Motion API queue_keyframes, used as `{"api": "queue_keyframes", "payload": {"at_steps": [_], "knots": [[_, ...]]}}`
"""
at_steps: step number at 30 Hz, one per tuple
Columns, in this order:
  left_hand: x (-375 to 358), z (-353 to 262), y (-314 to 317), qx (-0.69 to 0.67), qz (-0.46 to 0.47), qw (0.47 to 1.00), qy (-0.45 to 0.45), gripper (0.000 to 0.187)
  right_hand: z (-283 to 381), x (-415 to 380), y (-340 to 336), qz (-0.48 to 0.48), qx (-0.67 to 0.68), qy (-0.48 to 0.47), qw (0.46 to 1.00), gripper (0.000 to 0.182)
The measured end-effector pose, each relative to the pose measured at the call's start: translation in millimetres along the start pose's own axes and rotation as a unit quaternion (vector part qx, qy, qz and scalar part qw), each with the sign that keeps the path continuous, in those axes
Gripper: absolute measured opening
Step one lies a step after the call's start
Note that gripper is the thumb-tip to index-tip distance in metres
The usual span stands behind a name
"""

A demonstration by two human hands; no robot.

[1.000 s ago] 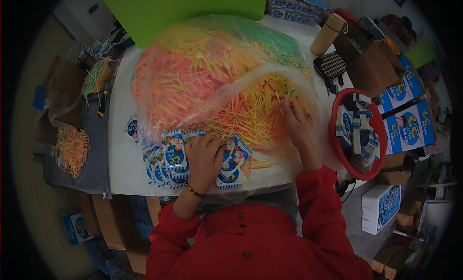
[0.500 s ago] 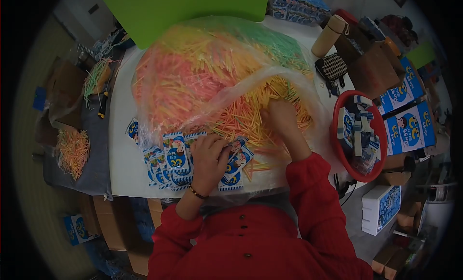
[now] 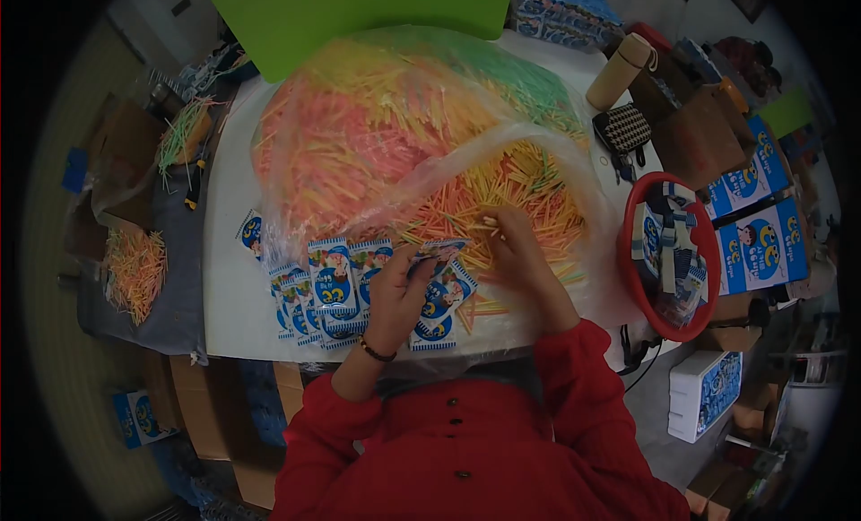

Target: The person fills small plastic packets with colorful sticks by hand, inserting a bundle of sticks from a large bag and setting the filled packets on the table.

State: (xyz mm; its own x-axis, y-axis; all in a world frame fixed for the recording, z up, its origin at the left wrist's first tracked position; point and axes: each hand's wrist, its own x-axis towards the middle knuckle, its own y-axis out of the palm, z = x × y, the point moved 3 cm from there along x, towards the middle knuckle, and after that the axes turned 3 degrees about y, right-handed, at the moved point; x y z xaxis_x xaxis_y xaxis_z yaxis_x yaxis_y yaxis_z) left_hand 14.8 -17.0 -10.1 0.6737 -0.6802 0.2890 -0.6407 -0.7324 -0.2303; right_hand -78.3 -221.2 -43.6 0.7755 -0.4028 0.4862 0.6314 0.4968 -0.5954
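Note:
My left hand is closed on the edge of a small blue-and-white packet, raised a little above the table. Right of it, my right hand pinches a few thin pastel sticks at its fingertips. Behind both hands a large clear plastic bag lies with its mouth towards me, heaped with pink, yellow, orange and green sticks. Several more packets lie overlapping left of my left hand, and others lie just beneath it.
A red basket holding packets stands at the right table edge. A tan bottle and a checked pouch are behind it. Printed blue boxes stand farther right. Another pile of sticks lies on a grey surface at left.
My right hand has drawn back from the stick heap towards my left hand, with a few sticks in its fingers. My left hand has lifted a packet, now tilted towards the right hand.

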Motion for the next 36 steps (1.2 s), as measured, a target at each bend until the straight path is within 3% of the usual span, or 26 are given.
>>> {"api": "queue_keyframes", "payload": {"at_steps": [3,4,5,6,8,11,12,14,15,17,18,20,21,23,26,30,32,36], "knots": [[0.5,3.9,2.1,-0.083,-0.038,0.995,-0.030,0.019,1.6,0.3,1.2,0.047,-0.013,-0.002,0.999,0.021],[1.6,1.0,3.6,-0.228,-0.027,0.967,-0.109,0.019,-6.3,2.9,-3.8,-0.021,0.191,0.187,0.963,0.019],[1.4,0.4,5.9,-0.366,-0.014,0.912,-0.185,0.020,-13.5,1.0,-1.9,-0.084,0.380,0.361,0.848,0.017],[2.5,0.8,3.4,-0.366,-0.018,0.912,-0.185,0.020,-23.9,4.0,-5.8,-0.080,0.381,0.360,0.848,0.017],[2.9,3.6,4.4,-0.459,0.023,0.846,-0.271,0.022,-53.8,5.5,-11.0,-0.071,0.646,0.402,0.645,0.023],[4.3,4.2,6.9,-0.495,0.022,0.817,-0.294,0.022,-31.7,9.2,-21.1,-0.118,0.614,0.467,0.625,0.019],[5.3,4.1,7.2,-0.496,0.022,0.817,-0.294,0.022,-22.4,8.4,-20.6,-0.118,0.613,0.468,0.626,0.019],[4.9,5.3,7.5,-0.519,0.009,0.794,-0.316,0.023,-7.3,2.7,-24.3,-0.142,0.495,0.395,0.760,0.016],[2.8,6.7,8.5,-0.519,0.007,0.793,-0.319,0.023,-10.2,-6.8,-20.4,-0.141,0.495,0.398,0.760,0.016],[0.9,9.5,10.1,-0.506,0.006,0.807,-0.305,0.023,-16.2,-17.1,-12.4,-0.021,0.276,0.294,0.915,0.014],[-0.2,10.2,9.8,-0.505,0.005,0.807,-0.306,0.023,-17.6,-17.7,-12.3,-0.021,0.277,0.295,0.914,0.014],[-2.4,8.7,9.4,-0.459,0.041,0.846,-0.269,0.022,-22.4,-20.4,-11.0,-0.037,0.414,0.332,0.847,0.013],[-3.2,7.9,10.9,-0.458,0.042,0.846,-0.269,0.022,-24.0,-19.7,-12.7,-0.039,0.415,0.331,0.846,0.013],[-3.3,2.9,11.0,-0.373,0.030,0.909,-0.181,0.019,-25.9,-18.0,-11.7,-0.070,0.497,0.325,0.802,0.014],[-6.0,4.6,9.2,-0.370,0.023,0.912,-0.175,0.019,33.8,0.1,-35.3,-0.070,0.494,0.284,0.819,0.017],[-5.8,3.9,11.6,-0.324,0.051,0.928,-0.177,0.019,90.8,12.0,-42.7,-0.021,0.581,0.192,0.791,0.019],[-2.3,-6.0,12.5,-0.276,0.057,0.947,-0.157,0.020,103.3,16.8,-42.2,0.027,0.418,0.104,0.902,0.016],[-2.9,-5.9,10.6,-0.256,0.067,0.955,-0.133,0.021,116.1,19.8,-31.5,0.052,0.436,0.080,0.895,0.014]]}}
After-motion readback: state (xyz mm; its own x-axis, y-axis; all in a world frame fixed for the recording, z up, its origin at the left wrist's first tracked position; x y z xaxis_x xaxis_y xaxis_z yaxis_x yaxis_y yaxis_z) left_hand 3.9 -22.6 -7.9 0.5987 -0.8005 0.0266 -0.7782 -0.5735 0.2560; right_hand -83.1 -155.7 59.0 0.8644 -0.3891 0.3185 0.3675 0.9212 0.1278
